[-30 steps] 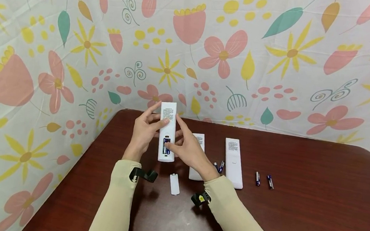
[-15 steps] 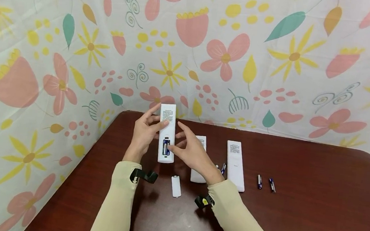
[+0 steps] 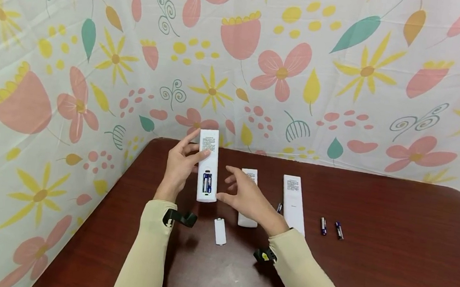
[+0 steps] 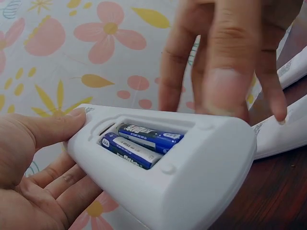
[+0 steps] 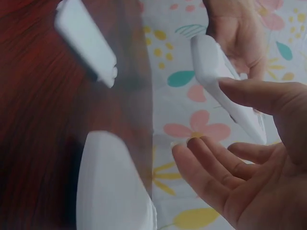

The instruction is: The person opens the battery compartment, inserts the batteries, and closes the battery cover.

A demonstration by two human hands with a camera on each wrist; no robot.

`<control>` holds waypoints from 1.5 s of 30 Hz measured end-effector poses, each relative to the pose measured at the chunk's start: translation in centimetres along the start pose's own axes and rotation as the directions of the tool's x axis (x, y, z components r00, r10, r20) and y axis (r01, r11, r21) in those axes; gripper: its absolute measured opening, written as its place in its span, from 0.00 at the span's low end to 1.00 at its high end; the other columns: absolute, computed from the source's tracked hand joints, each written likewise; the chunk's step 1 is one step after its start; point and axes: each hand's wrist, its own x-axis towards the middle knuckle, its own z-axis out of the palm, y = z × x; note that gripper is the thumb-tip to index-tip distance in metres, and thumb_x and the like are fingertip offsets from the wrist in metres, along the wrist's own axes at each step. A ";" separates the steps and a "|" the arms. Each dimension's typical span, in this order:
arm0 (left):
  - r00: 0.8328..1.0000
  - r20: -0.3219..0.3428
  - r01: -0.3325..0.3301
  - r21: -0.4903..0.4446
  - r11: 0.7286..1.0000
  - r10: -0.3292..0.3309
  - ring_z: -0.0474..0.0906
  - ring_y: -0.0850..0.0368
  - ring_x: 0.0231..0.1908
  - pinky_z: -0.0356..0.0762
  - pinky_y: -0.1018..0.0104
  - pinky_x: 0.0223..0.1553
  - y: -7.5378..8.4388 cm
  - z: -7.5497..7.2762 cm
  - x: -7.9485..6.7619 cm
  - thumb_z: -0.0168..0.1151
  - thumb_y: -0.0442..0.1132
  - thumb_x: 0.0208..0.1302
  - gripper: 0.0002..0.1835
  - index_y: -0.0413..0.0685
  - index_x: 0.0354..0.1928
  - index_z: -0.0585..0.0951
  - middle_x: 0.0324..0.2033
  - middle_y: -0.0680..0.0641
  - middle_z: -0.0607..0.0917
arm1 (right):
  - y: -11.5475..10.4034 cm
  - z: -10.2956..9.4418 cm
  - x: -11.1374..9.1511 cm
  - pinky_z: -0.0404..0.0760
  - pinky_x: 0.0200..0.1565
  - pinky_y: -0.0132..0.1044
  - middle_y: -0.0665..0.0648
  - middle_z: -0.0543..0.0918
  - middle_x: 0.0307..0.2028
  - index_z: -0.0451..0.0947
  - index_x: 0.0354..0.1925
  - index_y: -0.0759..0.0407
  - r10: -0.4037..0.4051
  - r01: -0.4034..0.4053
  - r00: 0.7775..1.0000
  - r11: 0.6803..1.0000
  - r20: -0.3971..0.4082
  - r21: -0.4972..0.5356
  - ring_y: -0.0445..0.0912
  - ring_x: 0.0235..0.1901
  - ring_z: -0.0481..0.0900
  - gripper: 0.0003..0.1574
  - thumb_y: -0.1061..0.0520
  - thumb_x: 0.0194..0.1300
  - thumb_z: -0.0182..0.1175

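A white remote control (image 3: 209,162) stands raised above the table with its back turned toward me. My left hand (image 3: 179,168) grips it by the upper half, thumb across the back. Its battery compartment is uncovered, and two blue AAA batteries (image 4: 132,149) lie side by side in it. My right hand (image 3: 247,199) is beside the lower right edge of the remote, fingers spread and loosely bent with nothing between them. Its thumb is very close to that edge; whether it touches, I cannot tell. Below, the white battery cover (image 3: 220,231) lies on the table.
Two more white remotes lie face down to the right, a nearer one (image 3: 247,220) partly behind my right hand and another (image 3: 294,200). Two loose batteries, one (image 3: 323,226) and another (image 3: 339,230), lie farther right. A flowered cloth (image 3: 236,75) hangs behind the brown table (image 3: 401,261).
My right thumb has come off the batteries in the compartment, and the right hand has drawn back to the right and slightly down. The left hand holds the remote nearly still.
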 end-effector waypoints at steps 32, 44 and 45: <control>0.999 -0.006 0.032 -0.022 0.999 -0.032 0.87 0.46 0.44 0.89 0.57 0.36 0.1 -0.1 0.1 0.74 0.34 0.70 0.35 0.63 0.76 0.76 0.52 0.40 0.86 | 1.5 -0.5 -3.3 0.82 0.52 0.45 0.54 0.83 0.46 0.85 0.52 0.61 -0.287 0.392 0.912 0.824 0.294 -0.410 0.50 0.48 0.80 0.26 0.49 0.62 0.81; 1.000 -0.013 0.011 -0.004 1.000 -0.012 0.88 0.49 0.40 0.88 0.56 0.35 0.0 -0.2 0.2 0.74 0.33 0.70 0.36 0.62 0.77 0.76 0.52 0.41 0.86 | 2.0 0.6 -3.7 0.77 0.61 0.53 0.52 0.83 0.45 0.87 0.50 0.57 -0.262 0.395 0.909 0.791 0.325 -0.467 0.53 0.51 0.80 0.28 0.44 0.58 0.81; 1.000 -0.012 0.010 -0.005 1.000 -0.010 0.88 0.49 0.40 0.88 0.56 0.35 0.0 -0.2 0.2 0.74 0.33 0.70 0.36 0.62 0.77 0.76 0.52 0.40 0.86 | 2.0 0.7 -3.7 0.76 0.61 0.53 0.52 0.83 0.45 0.87 0.50 0.57 -0.260 0.394 0.909 0.789 0.325 -0.472 0.53 0.51 0.80 0.28 0.43 0.58 0.81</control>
